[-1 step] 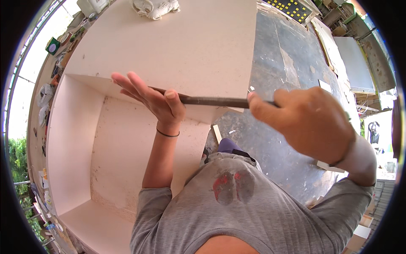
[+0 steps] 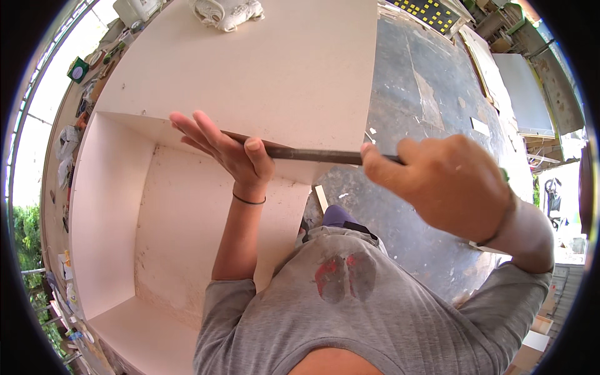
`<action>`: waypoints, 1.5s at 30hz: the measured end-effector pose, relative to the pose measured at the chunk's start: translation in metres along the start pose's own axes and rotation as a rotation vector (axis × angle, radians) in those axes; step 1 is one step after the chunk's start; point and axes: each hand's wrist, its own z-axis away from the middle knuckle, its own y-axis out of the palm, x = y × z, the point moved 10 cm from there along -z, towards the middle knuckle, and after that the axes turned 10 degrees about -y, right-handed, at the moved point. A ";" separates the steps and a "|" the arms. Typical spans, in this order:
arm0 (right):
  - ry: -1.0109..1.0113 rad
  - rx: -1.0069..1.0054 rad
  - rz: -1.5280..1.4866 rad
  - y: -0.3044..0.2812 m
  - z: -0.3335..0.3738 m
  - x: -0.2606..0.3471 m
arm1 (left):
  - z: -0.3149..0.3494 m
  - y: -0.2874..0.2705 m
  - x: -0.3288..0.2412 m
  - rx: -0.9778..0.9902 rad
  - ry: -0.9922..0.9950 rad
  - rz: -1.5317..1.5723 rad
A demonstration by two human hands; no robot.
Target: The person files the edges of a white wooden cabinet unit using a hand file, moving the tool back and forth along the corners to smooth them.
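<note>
1. Our right hand (image 2: 447, 187) clenches one end of a dark bar (image 2: 319, 155).
2. Our left hand (image 2: 236, 156) spreads its fingers, the bar running behind its thumb.
3. The bar spans our hands, near a pale cabinet (image 2: 250, 75).

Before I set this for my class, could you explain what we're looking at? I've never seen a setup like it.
There is no machine here, just a person's two bare hands. The view comes from the left of two fisheye cameras worn on the head, looking down, so straight edges bend near the rim. The grey shirt is the wearer's own. The right hand grips one end of a dark bar. The left hand is open at the other end; how firmly it supports the bar is unclear. On the pale panel beyond lies a white bundle, perhaps gloves. Below the panel is an open compartment.
</note>
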 end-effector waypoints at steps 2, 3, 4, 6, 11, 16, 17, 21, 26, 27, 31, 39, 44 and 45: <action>-0.006 -0.015 -0.026 0.007 -0.001 0.006 | 0.006 0.006 0.005 0.026 -0.042 0.005; -0.020 -0.014 -0.022 0.007 -0.002 0.007 | 0.009 0.007 0.006 0.041 -0.065 0.001; -0.035 -0.013 -0.018 0.006 -0.003 0.006 | 0.010 0.004 0.004 0.035 -0.058 -0.001; -0.026 0.003 0.004 -0.001 -0.001 0.001 | 0.004 -0.002 -0.006 0.010 -0.045 0.002; -0.046 -0.007 0.002 0.000 0.003 0.001 | 0.007 0.004 -0.002 0.018 0.002 -0.017; -0.035 -0.123 -0.085 -0.003 0.017 0.005 | 0.006 0.002 -0.017 0.038 0.017 0.004; -0.016 -0.140 -0.122 -0.004 0.025 0.000 | 0.005 0.001 -0.030 0.066 0.048 0.005; 0.083 0.129 -0.269 0.017 0.068 -0.011 | -0.006 0.006 -0.096 0.507 0.335 -0.017; 0.135 0.351 -0.565 0.088 0.131 -0.010 | -0.017 0.027 -0.112 0.705 0.367 0.008; 0.180 0.347 -0.610 0.104 0.141 -0.012 | -0.019 0.031 -0.110 0.750 0.352 0.019; 0.356 0.087 -0.866 0.166 0.187 -0.024 | -0.019 0.039 -0.110 0.844 0.309 0.038; 1.003 -0.274 -1.599 0.297 0.305 -0.017 | 0.007 -0.035 -0.044 -0.151 -0.164 -0.043; 1.040 -0.536 -1.590 0.303 0.318 -0.048 | 0.026 0.000 0.039 -0.131 -0.918 0.559; 1.041 -0.597 -1.599 0.302 0.319 -0.054 | 0.020 0.003 0.032 -0.145 -0.882 0.506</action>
